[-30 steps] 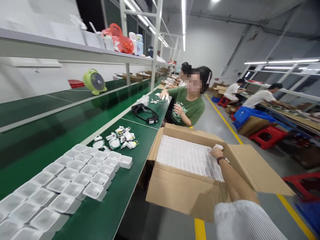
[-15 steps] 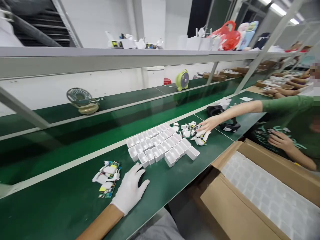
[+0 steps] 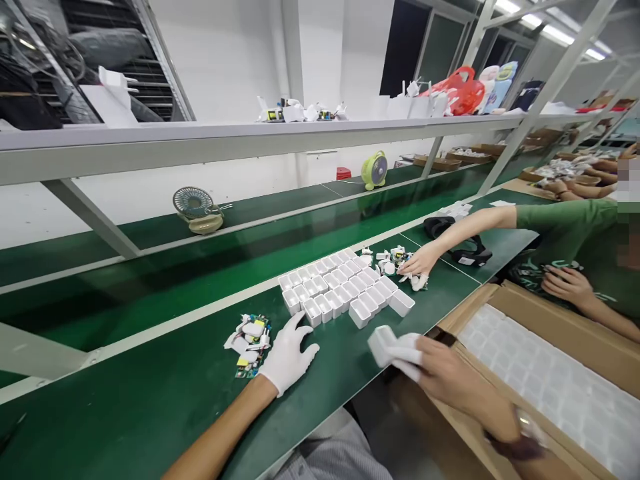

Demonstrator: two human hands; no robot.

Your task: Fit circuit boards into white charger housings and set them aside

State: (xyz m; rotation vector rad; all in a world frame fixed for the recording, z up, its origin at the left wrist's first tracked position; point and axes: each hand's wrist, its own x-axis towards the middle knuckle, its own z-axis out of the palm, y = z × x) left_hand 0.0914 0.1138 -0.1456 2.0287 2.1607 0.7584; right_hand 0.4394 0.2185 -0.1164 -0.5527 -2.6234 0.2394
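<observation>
My left hand (image 3: 290, 353), in a white glove, lies flat and open on the green table (image 3: 165, 407), beside a small pile of circuit boards (image 3: 247, 337). Just right of it stand rows of white plastic shells (image 3: 340, 290). My right hand (image 3: 440, 373), bare with a watch on the wrist, is closed round a few white shells (image 3: 393, 345) above the table's front edge. The hand is blurred by motion. Behind it is an open cardboard box (image 3: 520, 313) filled with white shells.
A co-worker in a green shirt (image 3: 575, 237) reaches a hand (image 3: 420, 261) into a heap of small white parts (image 3: 395, 259). A black strap (image 3: 460, 243) lies further right. Two small fans (image 3: 197, 210) (image 3: 375, 170) stand on the back table under a shelf (image 3: 250, 137).
My right hand has come out of the box into view holding white shells. My left hand stays flat on the table. The view has swung left from the box to the table.
</observation>
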